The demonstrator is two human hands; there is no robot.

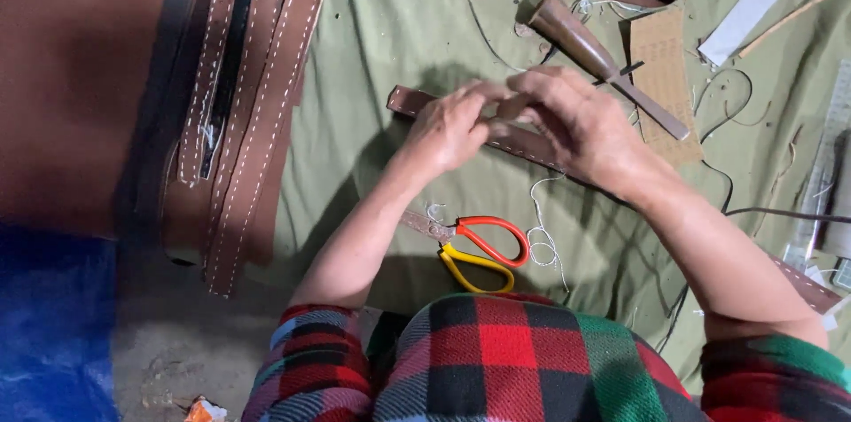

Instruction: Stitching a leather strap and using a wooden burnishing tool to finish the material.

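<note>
Strap (pixel 417 101), brown leather, stitched, lying across green cloth (pixel 381 23); both hands meet over its middle. Left hand (pixel 452 129) and right hand (pixel 581 125) pinch it closed-fingered (thread between them too fine to confirm). Step judged: hand-stitching. Next pull needs steady tension. Nearby: stitched strips (pixel 253 94), awl (pixel 603 63), scissors (pixel 483 249).

I see a matt brown leather strap (pixel 523 140) at centre, white-stitched, on creased, dull olive cloth (pixel 390 41). Lower centre, scissors (pixel 479 249) have glossy red and yellow plastic loops. Upper right, an awl (pixel 589 50) has a smooth wooden handle. My sleeves (pixel 315 369) are fuzzy plaid fleece.
</note>
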